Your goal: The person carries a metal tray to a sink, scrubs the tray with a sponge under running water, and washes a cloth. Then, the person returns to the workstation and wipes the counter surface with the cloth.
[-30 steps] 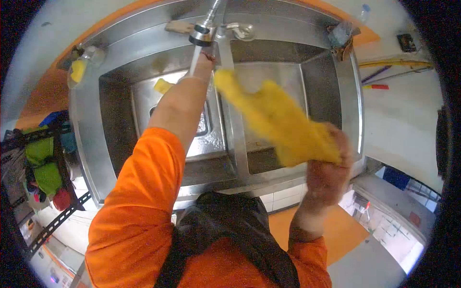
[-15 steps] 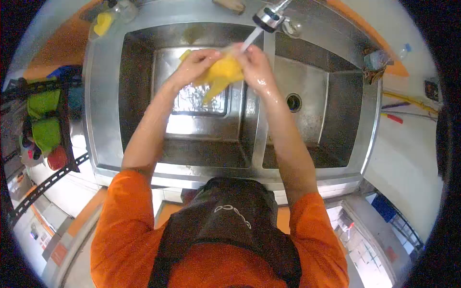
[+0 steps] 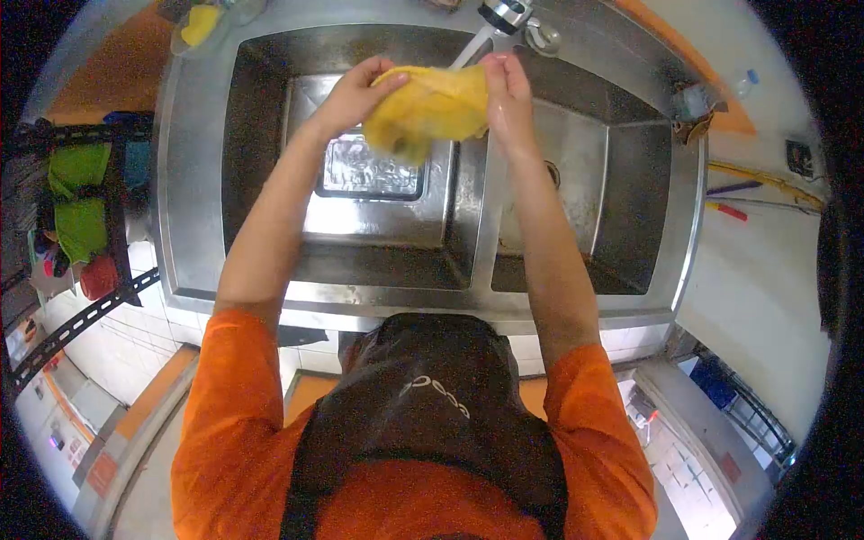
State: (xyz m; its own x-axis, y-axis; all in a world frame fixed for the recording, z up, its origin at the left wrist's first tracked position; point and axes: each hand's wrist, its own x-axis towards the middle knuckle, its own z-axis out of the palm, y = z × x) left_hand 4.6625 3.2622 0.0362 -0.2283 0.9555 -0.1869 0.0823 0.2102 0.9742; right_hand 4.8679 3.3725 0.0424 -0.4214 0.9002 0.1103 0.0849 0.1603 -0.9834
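Observation:
A yellow cloth (image 3: 427, 103) is stretched between my two hands, over the left basin of a steel double sink (image 3: 193, 216). My left hand (image 3: 358, 94) pinches its upper left edge, and my right hand (image 3: 507, 85) grips its right edge. Just behind the cloth, water runs from a metal faucet (image 3: 504, 15); where the stream lands is hidden by the cloth. The cloth's lower part is blurred and hangs down over the basin.
The right basin (image 3: 576, 189) lies beside my right forearm. A yellow sponge (image 3: 200, 25) rests at the back left corner. A clear plastic bottle (image 3: 691, 103) stands at the right rim. Green cloths (image 3: 79, 166) hang on a dark rack at the left.
From one second ago, when the cloth was in my right hand off to the right, it has come over the left basin into both hands. Since half a second ago it has spread wider.

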